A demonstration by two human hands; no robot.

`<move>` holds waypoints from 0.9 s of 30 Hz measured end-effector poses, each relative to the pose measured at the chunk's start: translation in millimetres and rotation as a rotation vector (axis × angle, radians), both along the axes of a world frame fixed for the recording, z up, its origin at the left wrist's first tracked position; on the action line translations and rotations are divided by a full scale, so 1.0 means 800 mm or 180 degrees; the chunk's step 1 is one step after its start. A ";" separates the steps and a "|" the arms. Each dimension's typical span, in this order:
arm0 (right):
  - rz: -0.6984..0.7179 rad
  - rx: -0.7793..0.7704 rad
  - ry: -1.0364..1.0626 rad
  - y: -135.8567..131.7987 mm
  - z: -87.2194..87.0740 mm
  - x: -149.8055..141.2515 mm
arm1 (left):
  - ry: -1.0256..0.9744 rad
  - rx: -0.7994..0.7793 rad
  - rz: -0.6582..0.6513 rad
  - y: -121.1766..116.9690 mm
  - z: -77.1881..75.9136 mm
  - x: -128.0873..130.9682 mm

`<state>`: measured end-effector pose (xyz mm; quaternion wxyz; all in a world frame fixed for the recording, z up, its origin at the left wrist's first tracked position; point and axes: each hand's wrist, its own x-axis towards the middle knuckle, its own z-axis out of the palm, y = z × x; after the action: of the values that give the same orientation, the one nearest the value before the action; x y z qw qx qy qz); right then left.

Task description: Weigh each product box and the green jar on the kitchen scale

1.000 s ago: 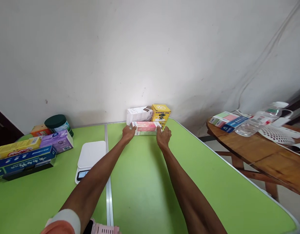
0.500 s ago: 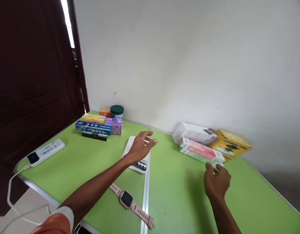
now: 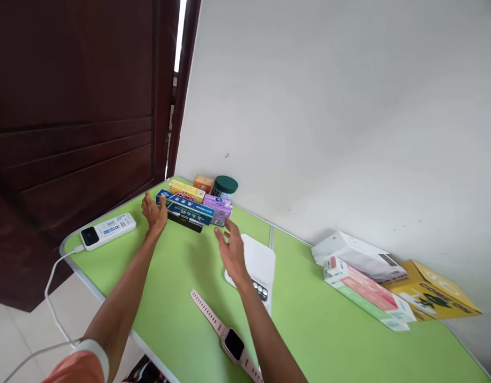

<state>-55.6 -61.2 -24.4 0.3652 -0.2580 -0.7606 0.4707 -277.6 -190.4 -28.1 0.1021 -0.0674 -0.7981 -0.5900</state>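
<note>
At the far left of the table, my left hand is at the left end of two stacked long boxes. Its thumb and fingers are apart, the thumb overlapping the blue box; whether it touches is unclear. Under the blue box lies a black box. My right hand is open with nothing in it, just short of the stack's right end and in front of a purple pack. Its wrist passes over a white kitchen scale, hiding part of it.
Behind the stack stand a yellow box, an orange box and a green-lidded jar. A pink smartwatch lies in front. A white cabled device is left. Pink-green, white and yellow boxes stand right.
My right hand has left the pink-green box and crossed over to the stacked boxes. My left hand has moved from above the scale to the stack's left end. The view has turned left.
</note>
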 end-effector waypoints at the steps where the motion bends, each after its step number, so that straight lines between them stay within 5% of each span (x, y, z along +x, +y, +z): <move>1: 0.0033 -0.0104 -0.0014 -0.005 -0.008 -0.022 | -0.0090 -0.0003 -0.0105 -0.003 -0.003 -0.008; 6: -0.0127 -0.0421 -0.0068 -0.020 -0.034 -0.084 | -0.0105 0.0042 -0.0328 0.001 -0.013 -0.015; 13: -0.0187 -0.0621 0.0282 -0.039 -0.017 -0.068 | 0.0301 0.0030 -0.0119 0.000 0.003 0.008; 16: -0.0352 -0.0528 0.0467 -0.039 0.009 -0.035 | 0.0830 0.0053 -0.0305 0.000 0.020 0.033; 21: -0.1365 -0.0278 0.0553 -0.016 0.047 0.062 | 0.1363 0.0247 -0.1251 0.024 0.022 0.105; 27: -0.2148 -0.0322 0.0377 0.009 0.027 0.177 | 0.1324 0.0127 -0.2466 0.058 -0.015 0.190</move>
<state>86.0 -53.8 -2.4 0.5305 -0.4850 -0.5856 0.3748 -125.3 -143.7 -40.1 0.0331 -0.4771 -0.6647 -0.5739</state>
